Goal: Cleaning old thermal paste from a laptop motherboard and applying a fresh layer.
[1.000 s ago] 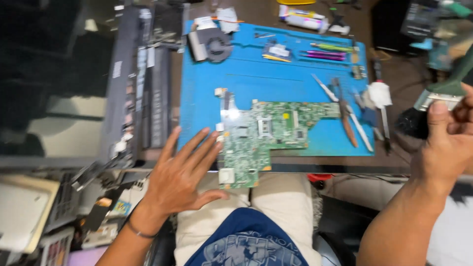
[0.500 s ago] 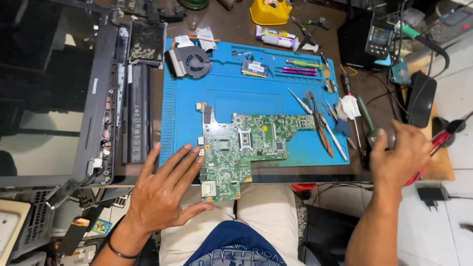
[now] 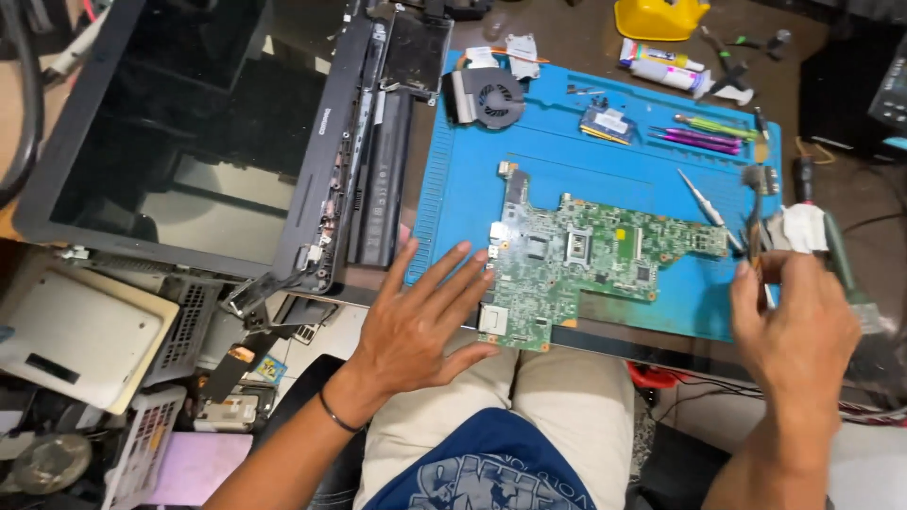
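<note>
The left hand [image 3: 416, 326] lay flat, fingers spread and holding nothing, at the near edge of the blue rubber work mat [image 3: 472, 179] on the dark desk [image 3: 576, 42], its fingertips touching the left end of the green laptop circuit board [image 3: 586, 260]. That board sat on the mat's near half, its lower corner overhanging the edge above the person's lap. The right hand [image 3: 794, 335] had its grip closed on a slim tool with a white wad [image 3: 798, 229] at its top, beside the mat's right edge. A round black cooling fan [image 3: 491, 94] rested at the mat's far corner.
</note>
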